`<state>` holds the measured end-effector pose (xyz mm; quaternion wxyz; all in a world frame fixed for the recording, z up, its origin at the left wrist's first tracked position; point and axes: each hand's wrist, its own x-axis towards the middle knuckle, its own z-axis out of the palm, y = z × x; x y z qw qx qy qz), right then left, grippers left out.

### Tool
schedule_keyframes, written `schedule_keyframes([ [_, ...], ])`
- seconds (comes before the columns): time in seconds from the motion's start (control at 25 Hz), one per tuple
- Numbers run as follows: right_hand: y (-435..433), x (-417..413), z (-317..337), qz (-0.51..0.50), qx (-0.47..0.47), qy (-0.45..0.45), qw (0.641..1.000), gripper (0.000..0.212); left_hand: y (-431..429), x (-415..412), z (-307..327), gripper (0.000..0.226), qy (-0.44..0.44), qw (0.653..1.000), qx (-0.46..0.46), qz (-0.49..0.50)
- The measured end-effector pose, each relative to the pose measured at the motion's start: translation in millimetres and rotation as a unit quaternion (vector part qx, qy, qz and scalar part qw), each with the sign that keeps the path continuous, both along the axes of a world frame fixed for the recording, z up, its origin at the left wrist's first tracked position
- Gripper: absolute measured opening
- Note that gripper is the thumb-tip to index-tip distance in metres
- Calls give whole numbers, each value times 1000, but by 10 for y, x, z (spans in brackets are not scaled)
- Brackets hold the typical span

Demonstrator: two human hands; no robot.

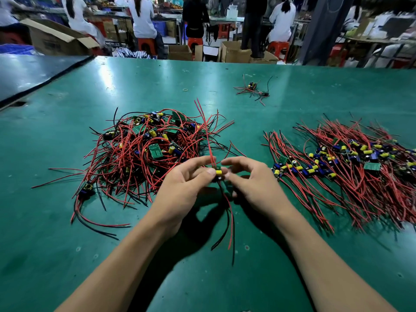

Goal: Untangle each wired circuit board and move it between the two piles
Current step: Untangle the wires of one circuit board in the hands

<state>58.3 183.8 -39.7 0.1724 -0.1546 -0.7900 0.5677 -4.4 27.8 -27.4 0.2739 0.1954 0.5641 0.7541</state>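
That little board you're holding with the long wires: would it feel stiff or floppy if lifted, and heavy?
Probably floppy: the lower wires under the board droop in loose curves. Likely light: the left hand and right hand hold it by fingertips alone. The upper wires cross the tangled pile, so they may snag.

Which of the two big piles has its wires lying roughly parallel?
The right pile: its red wires fan out side by side, boards lined along the middle. The left pile is a knotted heap of looping wires.
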Motion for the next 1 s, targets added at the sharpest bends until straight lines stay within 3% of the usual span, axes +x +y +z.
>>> schedule_keyframes([
  [0.12, -61, 20, -56, 58, 88, -6, 994, 24, -1, -3, 16, 25, -26, 998, 46, 21],
  [0.32, -133, -13, 24, 35, -19, 95, 995, 24, -16, -56, 44, 36, -71, 994, 65, 57],
  [0.44, -133, -45, 140, 24, -199, 127, 971, 29, -50, -74, 28, 42, -58, 996, 55, 46],
  [0.52, -89, -26, 205, 33, -349, 100, 931, 30, -61, -70, 21, 42, -49, 998, 37, 10],
  [0.6, -4, 13, 240, 69, -435, 74, 895, 28, -50, -54, 16, 32, -62, 998, 8, -22],
  [0.72, 28, 40, 236, 108, -414, -6, 904, 28, -38, -39, 16, 15, -59, 996, -57, -44],
  [0.8, -36, 46, 218, 108, -359, -57, 925, 26, -33, -18, 32, 23, -54, 994, -60, -67],
  [1.0, -182, 43, 140, 88, -286, 2, 954, 21, -21, 42, 46, 22, -26, 995, -60, -74],
])
